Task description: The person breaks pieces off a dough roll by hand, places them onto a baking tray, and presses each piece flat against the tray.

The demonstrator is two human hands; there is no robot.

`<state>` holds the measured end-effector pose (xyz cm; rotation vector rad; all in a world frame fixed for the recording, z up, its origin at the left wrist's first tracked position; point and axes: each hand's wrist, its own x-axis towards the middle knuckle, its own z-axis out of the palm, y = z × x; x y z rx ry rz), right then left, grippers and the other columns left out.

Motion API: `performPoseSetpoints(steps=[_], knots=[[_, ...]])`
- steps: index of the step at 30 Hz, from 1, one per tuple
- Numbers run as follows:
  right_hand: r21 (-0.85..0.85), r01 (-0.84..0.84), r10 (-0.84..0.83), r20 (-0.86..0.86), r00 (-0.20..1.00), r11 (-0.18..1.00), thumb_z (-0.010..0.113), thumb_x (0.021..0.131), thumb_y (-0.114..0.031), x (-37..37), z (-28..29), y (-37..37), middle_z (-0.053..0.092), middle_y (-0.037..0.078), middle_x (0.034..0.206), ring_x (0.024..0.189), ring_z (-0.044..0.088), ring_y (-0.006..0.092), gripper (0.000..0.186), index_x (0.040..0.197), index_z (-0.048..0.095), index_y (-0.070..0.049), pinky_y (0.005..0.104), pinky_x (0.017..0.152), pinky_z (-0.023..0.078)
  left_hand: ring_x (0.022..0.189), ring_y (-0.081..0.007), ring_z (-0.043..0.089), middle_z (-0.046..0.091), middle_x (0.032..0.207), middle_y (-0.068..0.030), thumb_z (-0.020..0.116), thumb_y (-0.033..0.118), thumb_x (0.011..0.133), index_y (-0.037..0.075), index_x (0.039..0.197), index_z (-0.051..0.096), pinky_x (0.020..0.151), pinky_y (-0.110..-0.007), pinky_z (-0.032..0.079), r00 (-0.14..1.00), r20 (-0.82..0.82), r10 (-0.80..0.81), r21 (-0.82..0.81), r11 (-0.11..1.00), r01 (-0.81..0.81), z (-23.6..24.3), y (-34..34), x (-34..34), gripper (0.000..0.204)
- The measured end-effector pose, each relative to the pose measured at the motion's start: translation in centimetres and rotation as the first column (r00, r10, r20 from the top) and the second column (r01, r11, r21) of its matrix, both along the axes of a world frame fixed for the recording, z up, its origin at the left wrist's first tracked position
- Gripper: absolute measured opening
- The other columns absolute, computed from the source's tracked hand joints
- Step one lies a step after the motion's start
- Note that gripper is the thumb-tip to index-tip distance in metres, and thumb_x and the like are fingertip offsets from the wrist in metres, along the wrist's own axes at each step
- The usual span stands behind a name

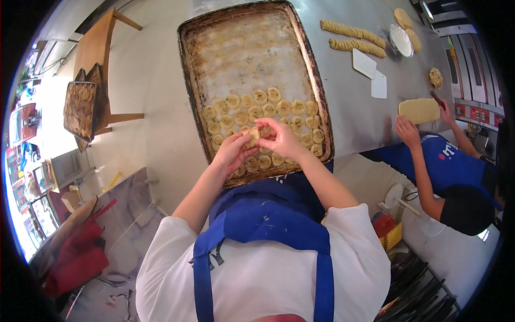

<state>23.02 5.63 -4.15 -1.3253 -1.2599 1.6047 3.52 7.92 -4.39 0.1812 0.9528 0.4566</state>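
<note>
At the far left, red cloth [78, 257] lies low, and above it stands a wooden surface [95, 45] on legs, with dark baking trays [80, 111] overlapping one another at its lower end. In the middle, a large, worn baking tray [241, 59] reaches away from a person in a white shirt and blue apron [263, 220]. Flat, round dough pieces [284, 109] sit in close rows over its near half; the far half is bare and stained.

Over the near part of the tray, the person's left hand [232, 153] comes in from the lower left, its fingers curled and pinching a small pale piece of dough [252, 137]. That piece is held above the rounds, between the two hands. The right hand [283, 139] meets it from the right, thumb and fingers pinching the same piece; some of its fingertips are hidden.

To the right of the tray stretches a grey metal surface [343, 112]. On it are two long ridged dough rolls [357, 47], two white scrapers [364, 63], touching each other, and a white bowl [399, 41] beside round, tan discs [402, 18]. Farther right are a rough lump [435, 78] and a flat dough slab [418, 111]. A co-worker [448, 161] in blue and black has one hand at the slab and the other on a dark-handled tool [437, 99]
</note>
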Motion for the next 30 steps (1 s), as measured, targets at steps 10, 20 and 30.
performPoseSetpoints(steps=[10, 20, 30], knots=[[0.008, -0.127, 0.118, 0.315, 0.942, 0.992, 0.072, 0.077, -0.008, 1.2, 1.3, 0.3, 0.065, 0.008, 0.098, 0.075, 0.063, 0.0157, 0.032, 0.106, 0.063, -0.001, 0.0280, 0.073, 0.054, 0.062, -0.0096, 0.057, 0.065, 0.070, -0.0078, 0.062, 0.015, 0.080, 0.005, 0.116, 0.066, 0.059, -0.028, 0.046, 0.533, -0.817, -0.220, 0.397, 0.455, 0.797, 1.5, 0.8, -0.3, 0.038], [0.252, -0.284, -0.017, 0.773, 0.634, 0.925, 0.070, 0.085, -0.020, 9.7, -3.8, 9.2, 0.062, 0.009, 0.106, 0.088, 0.064, 0.0233, 0.027, 0.107, 0.063, -0.005, 0.0357, 0.080, 0.053, 0.071, -0.0071, 0.059, 0.065, 0.088, -0.0034, 0.061, 0.009, 0.088, 0.000, 0.124, 0.060, 0.066, -0.023, 0.048, 0.751, -0.619, -0.231, 0.442, 0.687, 0.576, -0.8, -0.7, -2.8, 0.037], [0.248, -0.226, -0.129, 0.889, 0.439, 0.942, 0.053, 0.093, -0.038, 8.6, -6.0, 11.9, 0.043, 0.014, 0.132, 0.123, 0.039, 0.0355, 0.045, 0.129, 0.048, -0.010, 0.0490, 0.105, 0.029, 0.088, -0.0092, 0.059, 0.061, 0.109, -0.0058, 0.059, 0.009, 0.092, 0.000, 0.126, 0.057, 0.076, -0.026, 0.055, 0.870, -0.451, -0.199, 0.357, 0.853, 0.380, -0.3, -2.0, -1.9, 0.036]])
